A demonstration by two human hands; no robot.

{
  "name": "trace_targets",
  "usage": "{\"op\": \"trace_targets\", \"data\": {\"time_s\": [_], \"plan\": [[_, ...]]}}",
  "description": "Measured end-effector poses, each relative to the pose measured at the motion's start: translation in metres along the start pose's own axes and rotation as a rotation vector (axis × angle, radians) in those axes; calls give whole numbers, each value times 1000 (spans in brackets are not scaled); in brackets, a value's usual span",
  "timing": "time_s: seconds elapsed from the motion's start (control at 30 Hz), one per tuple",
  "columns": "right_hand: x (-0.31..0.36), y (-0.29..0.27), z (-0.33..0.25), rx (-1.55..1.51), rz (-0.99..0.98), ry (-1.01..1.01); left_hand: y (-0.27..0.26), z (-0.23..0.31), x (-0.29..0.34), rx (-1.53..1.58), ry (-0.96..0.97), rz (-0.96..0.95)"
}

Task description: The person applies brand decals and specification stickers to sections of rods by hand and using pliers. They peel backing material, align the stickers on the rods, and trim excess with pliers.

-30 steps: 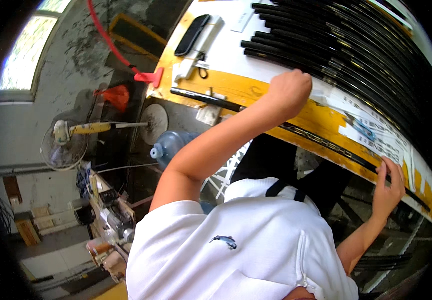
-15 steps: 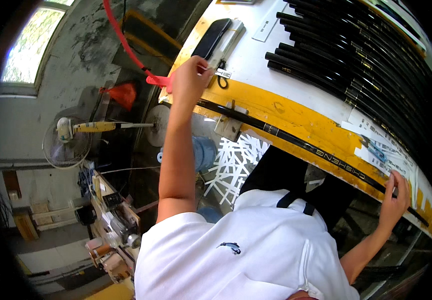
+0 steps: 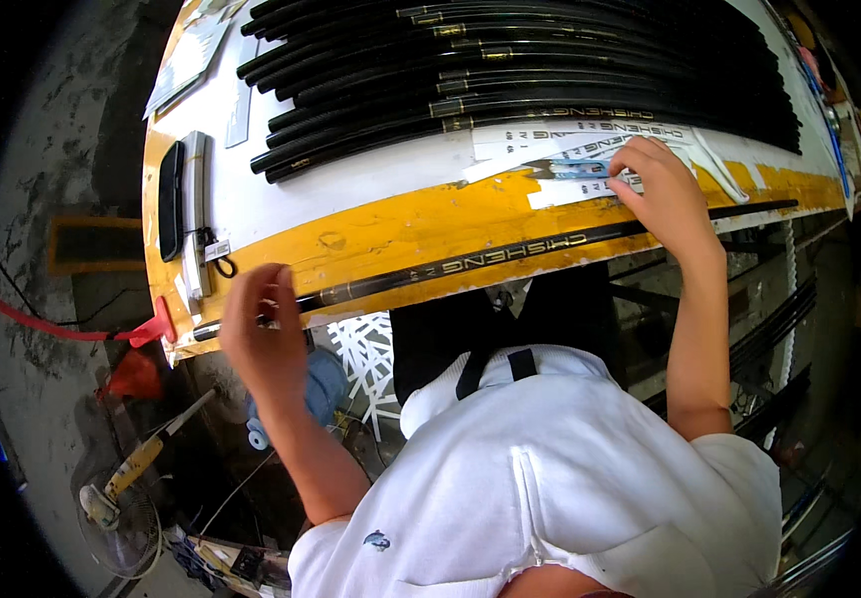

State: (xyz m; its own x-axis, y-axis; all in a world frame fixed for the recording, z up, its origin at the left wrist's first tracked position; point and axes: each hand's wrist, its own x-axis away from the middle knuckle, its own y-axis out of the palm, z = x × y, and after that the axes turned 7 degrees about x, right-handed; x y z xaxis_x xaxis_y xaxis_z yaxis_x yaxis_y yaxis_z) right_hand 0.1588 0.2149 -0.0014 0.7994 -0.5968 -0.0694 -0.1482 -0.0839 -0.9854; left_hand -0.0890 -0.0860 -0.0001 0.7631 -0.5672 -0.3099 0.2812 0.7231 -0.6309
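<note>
Marking: the black rod [image 3: 495, 257] before you bears one line of large pale-gold lettering, with a few smaller characters and thin bands to its left. The rods in the black bundle [image 3: 370, 105] farther back carry gold bands and lettering as well, much of it too fine to read. Printed label strips [image 3: 562, 196], white with dark characters, lie between bundle and rod; several overlap. A small dark emblem [image 3: 377, 540] shows on your white shirt [image 3: 590, 478].

Position: the rod lies along the near yellow edge of the table [image 3: 350, 239], slanting up toward your right.

Pose: your left hand [image 3: 263, 321] is over the rod near its left end, forearm rising from below, fingers bent; whether they grip the rod cannot be told. Your right hand [image 3: 662, 191] is above the rod, elbow bent, fingers curved and pointing left, the tips at the handle end of a blue-handled tool [image 3: 580, 169]. Contact or hold there cannot be confirmed.

Visibility: your left hand covers a length of the rod, and the undersides of its fingers are hidden. Your right palm is turned from view. The bundle's far side is cut off by the upper border, and its right-hand ends merge into dark shadow.
</note>
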Motion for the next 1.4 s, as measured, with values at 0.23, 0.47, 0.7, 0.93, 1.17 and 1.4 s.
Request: {"op": "trace_targets", "data": {"time_s": [0.23,0.47,0.7,0.93,1.17,1.4], "plan": [[-8,2,11,11,-45,-63,29,35,35,121,155,-165],[-46,21,16,139,71,-233,42,61,41,131,196,-204],[-57,26,10,291,172,-504,48,65,50,96,238,-250],[-59,30,15,230,228,-492,51,69,51,80,268,-299],[-55,20,18,-294,224,-174,58,81,55,328,187,-428],[-20,-47,-36,-911,-129,-75,74,116,56,1035,-304,-544]]}}
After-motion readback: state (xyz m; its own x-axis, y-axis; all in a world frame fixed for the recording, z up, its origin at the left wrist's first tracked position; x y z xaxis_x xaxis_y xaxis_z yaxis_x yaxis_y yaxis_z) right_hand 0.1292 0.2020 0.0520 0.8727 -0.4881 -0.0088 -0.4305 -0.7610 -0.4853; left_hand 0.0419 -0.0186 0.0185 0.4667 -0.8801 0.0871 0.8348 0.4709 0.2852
